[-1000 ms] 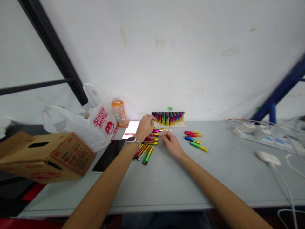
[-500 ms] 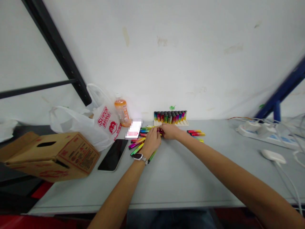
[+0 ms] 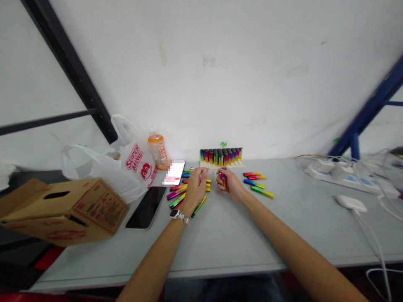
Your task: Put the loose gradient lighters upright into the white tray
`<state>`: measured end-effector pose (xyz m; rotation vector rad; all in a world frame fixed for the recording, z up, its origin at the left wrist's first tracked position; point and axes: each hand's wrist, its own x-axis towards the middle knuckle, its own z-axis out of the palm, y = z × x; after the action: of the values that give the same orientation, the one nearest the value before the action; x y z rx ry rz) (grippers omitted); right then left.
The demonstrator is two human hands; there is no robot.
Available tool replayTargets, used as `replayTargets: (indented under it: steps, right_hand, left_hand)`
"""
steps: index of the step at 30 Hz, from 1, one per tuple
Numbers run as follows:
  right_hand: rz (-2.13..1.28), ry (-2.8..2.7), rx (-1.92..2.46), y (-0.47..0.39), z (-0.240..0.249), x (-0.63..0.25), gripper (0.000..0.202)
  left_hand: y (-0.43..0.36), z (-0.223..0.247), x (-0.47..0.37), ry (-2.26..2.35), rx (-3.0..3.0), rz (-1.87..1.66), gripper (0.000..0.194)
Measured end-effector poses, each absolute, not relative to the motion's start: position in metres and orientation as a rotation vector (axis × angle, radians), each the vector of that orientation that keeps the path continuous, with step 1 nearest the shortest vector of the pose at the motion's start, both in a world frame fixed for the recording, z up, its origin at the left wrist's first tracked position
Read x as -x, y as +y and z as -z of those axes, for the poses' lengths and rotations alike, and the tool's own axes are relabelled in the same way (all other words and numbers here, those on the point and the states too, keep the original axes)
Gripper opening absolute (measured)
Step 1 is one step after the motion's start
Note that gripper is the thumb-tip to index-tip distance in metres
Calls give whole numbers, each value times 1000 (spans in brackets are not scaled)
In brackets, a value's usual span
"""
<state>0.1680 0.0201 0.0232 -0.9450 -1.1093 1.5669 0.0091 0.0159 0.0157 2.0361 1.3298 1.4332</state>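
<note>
1. Right hand (image 3: 233, 184), centre of the frame: its fingers are closed around a purple-and-yellow lighter (image 3: 223, 180), with the thumb side toward the top; no wide gap shows between fingers and lighter.
2. That lighter's long axis runs nearly up and down in the picture, close to the line of the standing lighters (image 3: 220, 157) in the pale rack (image 3: 241, 164).
3. The rack lies just above the right fingers in the frame, apart from them, its length running left to right. The right hand sits below the rack's middle, the left hand (image 3: 195, 191) below its left end, so the right is nearer that middle.
4. The left fingers are loosely bent over a fan of loose lighters (image 3: 176, 194) left of centre. A pink patch shows at the fingertips; I cannot tell whether they grip anything.
5. Four more lighters (image 3: 263, 192) lie right of the right hand, slanting down to the right, untouched on the surface (image 3: 226, 239).
</note>
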Motion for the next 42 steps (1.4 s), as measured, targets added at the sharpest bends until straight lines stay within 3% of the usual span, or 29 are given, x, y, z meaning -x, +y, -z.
replayTargets:
  steps: [5, 17, 27, 31, 38, 42]
  right_hand:
    - [-1818, -774, 762, 2, -22, -170, 49]
    - [-1542, -749, 979, -1, -15, -156, 37]
    - [-1743, -791, 840, -5, -21, -162, 64]
    - [-1724, -812, 877, -3, -18, -160, 62]
    - [-1433, -903, 1049, 0, -7, -153, 40]
    - [-1446, -917, 1039, 0, -4, -152, 44]
  left_hand:
    - [7, -20, -9, 1300, -2037, -1404, 34]
    - [-2, -26, -17, 1234, -2151, -1292, 37]
    - [5, -18, -14, 1235, -2168, -1256, 38]
    - [3, -20, -15, 1229, -2179, -1237, 38]
    - [2, -22, -16, 1208, -2192, -1229, 36]
    - [3, -20, -17, 1211, -2212, -1243, 32]
